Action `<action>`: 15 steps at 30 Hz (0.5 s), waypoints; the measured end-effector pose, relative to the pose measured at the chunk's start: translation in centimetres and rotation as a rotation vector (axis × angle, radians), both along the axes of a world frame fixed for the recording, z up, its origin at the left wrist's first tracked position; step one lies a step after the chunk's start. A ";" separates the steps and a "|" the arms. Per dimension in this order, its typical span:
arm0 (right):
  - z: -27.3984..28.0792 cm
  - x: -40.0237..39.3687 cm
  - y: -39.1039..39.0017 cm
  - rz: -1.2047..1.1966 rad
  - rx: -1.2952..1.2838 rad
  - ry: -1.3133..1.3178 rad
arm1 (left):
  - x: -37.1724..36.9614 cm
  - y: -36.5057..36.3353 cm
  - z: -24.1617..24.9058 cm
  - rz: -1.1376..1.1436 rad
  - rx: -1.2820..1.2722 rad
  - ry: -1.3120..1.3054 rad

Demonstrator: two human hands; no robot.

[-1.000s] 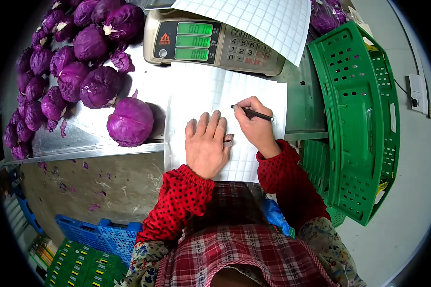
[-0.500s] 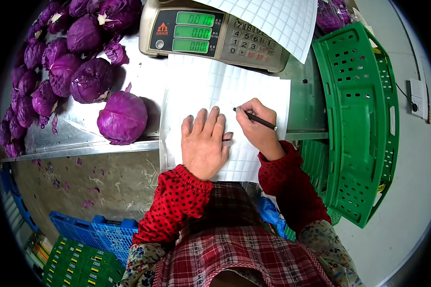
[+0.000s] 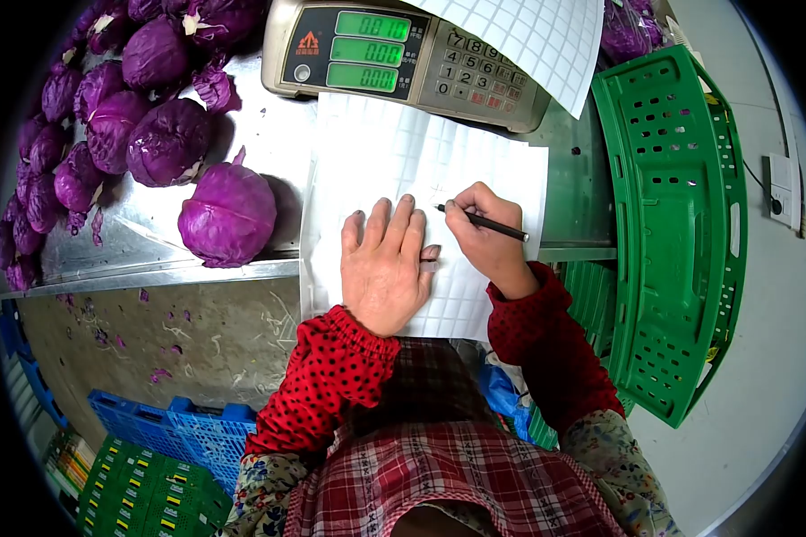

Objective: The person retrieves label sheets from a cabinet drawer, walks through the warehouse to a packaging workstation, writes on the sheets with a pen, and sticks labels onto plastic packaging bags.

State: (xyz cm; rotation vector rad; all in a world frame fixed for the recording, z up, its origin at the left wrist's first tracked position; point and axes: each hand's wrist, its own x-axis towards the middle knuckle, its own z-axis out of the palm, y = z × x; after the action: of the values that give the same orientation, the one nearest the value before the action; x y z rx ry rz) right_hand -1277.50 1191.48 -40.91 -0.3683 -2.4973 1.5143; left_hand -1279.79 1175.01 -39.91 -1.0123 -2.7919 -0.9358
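Note:
My right hand point(image 3: 488, 234) pinches a black pen point(image 3: 497, 228), its tip close to the paper. Faint strokes show on the sheet just above that tip. Under both hands lies a stack of white sheets point(image 3: 363, 148) with a grid pattern, reaching over the table's front edge. My left hand point(image 3: 385, 268) rests flat on the sheets, fingers stretched out and holding nothing. A small pale strip point(image 3: 429, 266) shows at its thumb; I cannot make out what it is. One red cabbage point(image 3: 227, 215) sits left of the paper.
A digital scale point(image 3: 421, 63) with lit green displays stands beyond the paper, partly covered by a gridded sheet point(image 3: 528, 40). More red cabbages point(image 3: 168, 141) are heaped on the metal table point(image 3: 143, 259). At right stands a green crate point(image 3: 672, 233); a blue pallet point(image 3: 175, 425) lies lower left.
The pen and right hand have shifted very slightly, and faint strokes are clearer on the paper. My left hand stays flat. The whole view has moved a little.

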 end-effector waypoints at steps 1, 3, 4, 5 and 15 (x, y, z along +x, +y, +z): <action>0.2 0.1 0.2 -0.016 0.042 -0.025 | 0.0 0.0 -0.1 -0.001 0.000 -0.004; 0.4 0.1 0.1 -0.032 0.083 -0.048 | 0.0 0.0 -0.1 0.000 0.000 -0.006; 0.5 0.0 -0.1 -0.031 0.062 -0.025 | 0.0 0.0 0.0 0.000 0.006 -0.010; 0.5 0.0 -0.2 -0.031 0.041 -0.004 | 0.0 0.0 0.0 -0.001 0.011 -0.014; 0.7 0.1 0.0 -0.003 0.040 -0.001 | 0.1 0.1 -0.1 0.007 0.014 0.001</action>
State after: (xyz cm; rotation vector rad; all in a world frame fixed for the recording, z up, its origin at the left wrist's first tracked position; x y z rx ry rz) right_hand -1277.42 1191.53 -40.23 -0.3661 -2.5227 1.4617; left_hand -1279.70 1175.15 -40.02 -1.0003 -2.7820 -0.9525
